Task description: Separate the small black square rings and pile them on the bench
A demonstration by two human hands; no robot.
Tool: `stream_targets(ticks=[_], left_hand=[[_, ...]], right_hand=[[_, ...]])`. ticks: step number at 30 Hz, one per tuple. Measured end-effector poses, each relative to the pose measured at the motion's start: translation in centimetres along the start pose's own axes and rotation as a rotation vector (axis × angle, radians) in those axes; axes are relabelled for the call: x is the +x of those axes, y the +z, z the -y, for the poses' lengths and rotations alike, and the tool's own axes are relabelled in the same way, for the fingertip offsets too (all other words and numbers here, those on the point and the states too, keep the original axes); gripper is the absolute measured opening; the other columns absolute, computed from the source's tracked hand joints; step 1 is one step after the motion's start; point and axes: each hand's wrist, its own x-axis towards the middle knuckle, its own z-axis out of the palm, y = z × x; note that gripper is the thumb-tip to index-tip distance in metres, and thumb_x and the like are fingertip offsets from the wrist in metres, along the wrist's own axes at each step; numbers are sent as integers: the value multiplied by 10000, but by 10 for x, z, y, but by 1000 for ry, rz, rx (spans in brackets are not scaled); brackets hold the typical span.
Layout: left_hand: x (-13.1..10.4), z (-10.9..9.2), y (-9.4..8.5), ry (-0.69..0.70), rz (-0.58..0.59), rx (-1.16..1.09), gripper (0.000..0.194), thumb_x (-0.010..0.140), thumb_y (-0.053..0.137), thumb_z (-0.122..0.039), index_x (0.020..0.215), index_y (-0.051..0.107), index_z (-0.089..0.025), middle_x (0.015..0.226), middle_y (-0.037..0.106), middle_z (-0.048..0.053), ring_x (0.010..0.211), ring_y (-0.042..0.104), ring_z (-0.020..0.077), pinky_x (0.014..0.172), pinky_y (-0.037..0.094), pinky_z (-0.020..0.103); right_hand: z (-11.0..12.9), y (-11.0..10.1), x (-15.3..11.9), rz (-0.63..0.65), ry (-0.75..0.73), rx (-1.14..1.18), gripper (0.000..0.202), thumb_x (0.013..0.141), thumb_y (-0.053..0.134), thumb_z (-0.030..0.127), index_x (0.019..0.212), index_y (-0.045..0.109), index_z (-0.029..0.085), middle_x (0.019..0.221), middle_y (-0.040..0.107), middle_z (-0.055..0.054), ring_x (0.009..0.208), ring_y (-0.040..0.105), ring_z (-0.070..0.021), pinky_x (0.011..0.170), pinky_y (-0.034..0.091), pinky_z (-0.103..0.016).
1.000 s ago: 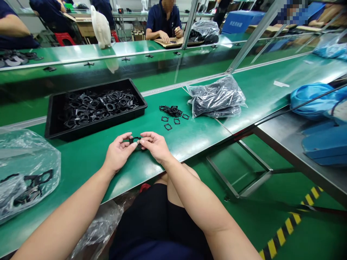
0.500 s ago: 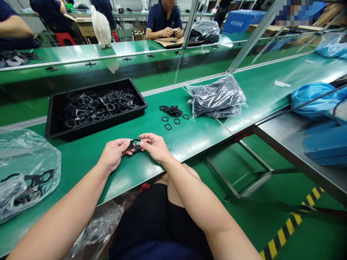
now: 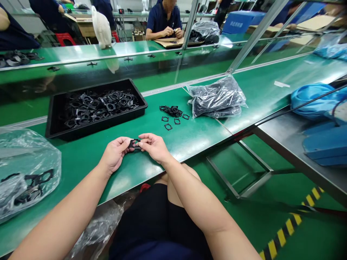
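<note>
Between my two hands is a small black plastic part with a round opening (image 3: 132, 143), held just above the green bench. My left hand (image 3: 115, 153) pinches its left end between thumb and fingers. On its right side, the thumb and fingertips of my right hand (image 3: 154, 147) close on the same part. The fingers hide some of its outline. Beyond my hands lies a small pile of thin black rings (image 3: 172, 111), with several loose ones on the near side. A black tray (image 3: 97, 131) full of black parts with round holes (image 3: 101, 104) stands to the back left.
A clear plastic bag (image 3: 29, 151) with black parts lies at the left. Another filled bag (image 3: 218, 95) rests right of the rings. A metal post (image 3: 252, 39) rises behind it. Across the divider, a person (image 3: 164, 25) works at the opposite bench, where black parts lie in a row.
Both hands stay in almost the same place on the black part, which has tilted slightly. Small black parts beyond the divider have shifted slightly to the right.
</note>
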Motion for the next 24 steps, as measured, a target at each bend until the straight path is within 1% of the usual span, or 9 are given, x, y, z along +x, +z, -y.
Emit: stream_targets(ticks=[2,4,8,13,16,18,20,22,24], left_hand=[[1,0,-1,-41,17,-25,408,610,803,-320,935,646,-130,776,697,51,697,631,139,634,501,251],[2,-1,-2,-46,7,-27,469,594,813,-283,1000,633,-134,769,700,47,665,622,127,572,481,223],[3,-3,-2,15,-39,28,462,561,829,-266,957,644,-115,713,679,25,551,547,76,446,382,170],[4,-1,2,42,-110,71,481,514,848,-303,907,654,-103,640,646,14,524,525,77,447,364,181],[5,4,1,79,-139,139,473,542,830,-352,912,667,-105,661,647,23,542,534,90,470,380,203],[4,6,-2,181,-146,246,458,600,794,-380,959,673,-122,795,684,62,657,599,135,560,453,247],[3,6,-5,385,-140,431,439,645,765,-377,1013,675,-158,1052,677,103,899,629,203,727,500,315],[-1,5,-6,595,-97,639,412,666,753,-352,1041,680,-198,1234,613,96,1112,564,245,908,463,380],[-4,2,-5,686,-33,771,341,687,741,-338,1003,701,-216,1218,630,80,1153,544,250,1004,404,408]], right_hand=[[0,0,0,9,6,-11,311,658,712,261,929,604,152,641,627,36,522,529,-70,563,434,-227],[0,0,-1,18,12,-14,314,656,710,258,931,605,149,636,627,37,519,527,-70,557,430,-226],[-1,1,-1,10,19,-5,338,642,715,252,941,600,145,574,597,55,500,514,-74,541,423,-227],[-1,2,0,-26,12,-5,324,641,710,251,926,598,145,598,610,49,491,502,-65,522,410,-219],[-2,3,0,-35,9,0,314,641,713,249,916,603,146,605,614,45,497,508,-65,524,419,-217],[-1,3,0,-45,13,18,309,640,716,250,910,606,146,611,622,38,514,527,-72,528,432,-216],[1,2,0,-58,23,46,313,635,722,252,908,608,149,620,629,32,535,549,-79,530,445,-213],[4,1,-1,-70,46,80,331,624,736,254,912,609,152,627,636,30,548,564,-82,527,454,-205],[7,0,-1,-66,75,118,358,618,751,268,925,608,154,638,647,24,547,570,-82,523,461,-201]])
